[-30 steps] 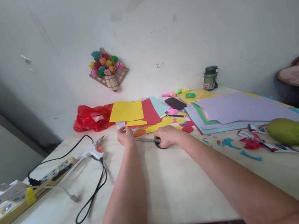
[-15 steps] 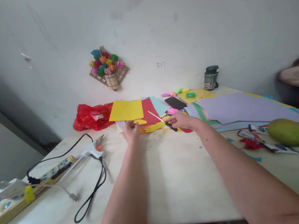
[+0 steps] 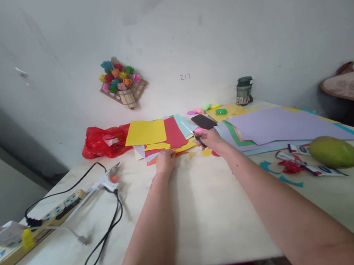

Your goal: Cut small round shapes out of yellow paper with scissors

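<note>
My right hand (image 3: 210, 140) grips a pair of scissors (image 3: 191, 132) with black handles, the blades pointing up and left over a pile of coloured paper sheets (image 3: 158, 135). My left hand (image 3: 165, 162) rests palm down on the near edge of that pile, fingers on an orange and yellow scrap. The pile shows a yellow sheet on top, with red and pale blue beside it. Small cut shapes (image 3: 205, 151) lie on the white table (image 3: 190, 217) between my hands.
A glue gun (image 3: 107, 182) with a black cord lies at left by a power strip (image 3: 30, 230). A red plastic bag (image 3: 103, 141) sits behind. Lilac sheets (image 3: 279, 126), a phone (image 3: 204, 121), a green mango (image 3: 333, 152), paper scraps and a dark jar (image 3: 244, 91) are at right.
My right hand lifted the scissors off the table and carried them up and to the right over the paper pile. My left hand slid slightly right along the pile's near edge.
</note>
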`<action>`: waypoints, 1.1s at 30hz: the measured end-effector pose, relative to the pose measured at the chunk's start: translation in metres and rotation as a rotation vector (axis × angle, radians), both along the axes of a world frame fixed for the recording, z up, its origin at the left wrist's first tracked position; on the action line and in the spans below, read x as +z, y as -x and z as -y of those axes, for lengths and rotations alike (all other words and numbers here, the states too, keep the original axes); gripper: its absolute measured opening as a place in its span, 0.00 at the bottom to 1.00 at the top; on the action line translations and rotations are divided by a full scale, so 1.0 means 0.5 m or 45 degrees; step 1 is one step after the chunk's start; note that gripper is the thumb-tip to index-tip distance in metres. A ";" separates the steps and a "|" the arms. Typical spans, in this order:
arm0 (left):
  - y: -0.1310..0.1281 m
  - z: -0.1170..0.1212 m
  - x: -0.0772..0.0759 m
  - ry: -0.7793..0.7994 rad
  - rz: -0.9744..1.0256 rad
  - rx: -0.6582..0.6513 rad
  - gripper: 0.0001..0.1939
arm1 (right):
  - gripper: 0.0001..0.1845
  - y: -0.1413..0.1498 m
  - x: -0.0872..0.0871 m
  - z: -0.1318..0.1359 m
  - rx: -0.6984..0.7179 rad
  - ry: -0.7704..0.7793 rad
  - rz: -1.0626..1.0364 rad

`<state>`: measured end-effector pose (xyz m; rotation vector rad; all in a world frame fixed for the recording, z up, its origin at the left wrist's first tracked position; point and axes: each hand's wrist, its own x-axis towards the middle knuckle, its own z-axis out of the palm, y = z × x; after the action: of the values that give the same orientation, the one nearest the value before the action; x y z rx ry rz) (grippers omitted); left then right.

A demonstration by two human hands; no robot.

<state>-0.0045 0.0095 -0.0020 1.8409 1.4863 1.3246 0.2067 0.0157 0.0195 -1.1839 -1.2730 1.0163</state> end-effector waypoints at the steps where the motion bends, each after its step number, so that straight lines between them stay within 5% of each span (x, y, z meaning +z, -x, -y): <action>1: 0.002 -0.002 -0.001 -0.004 0.030 0.044 0.11 | 0.09 0.000 -0.003 -0.003 -0.006 -0.016 0.008; 4: 0.006 -0.002 0.000 -0.001 0.231 0.092 0.05 | 0.05 0.000 -0.003 -0.004 -0.046 -0.051 -0.028; 6: 0.008 0.002 0.003 0.041 0.492 -0.028 0.04 | 0.06 0.001 0.003 0.003 -0.086 -0.017 -0.072; 12: 0.016 0.011 0.011 0.294 1.038 -0.343 0.22 | 0.09 0.012 0.019 0.022 -0.145 0.092 -0.101; 20: 0.006 0.017 0.012 0.451 1.166 -0.478 0.22 | 0.09 0.042 0.011 0.031 -0.063 0.032 -0.050; 33: 0.009 0.019 0.007 0.574 0.909 -0.690 0.18 | 0.19 0.078 0.003 0.022 -0.043 -0.022 -0.222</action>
<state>-0.0092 -0.0002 0.0015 1.1672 0.7477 1.0826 0.1676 0.0049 0.0209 -1.0761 -1.1192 1.0578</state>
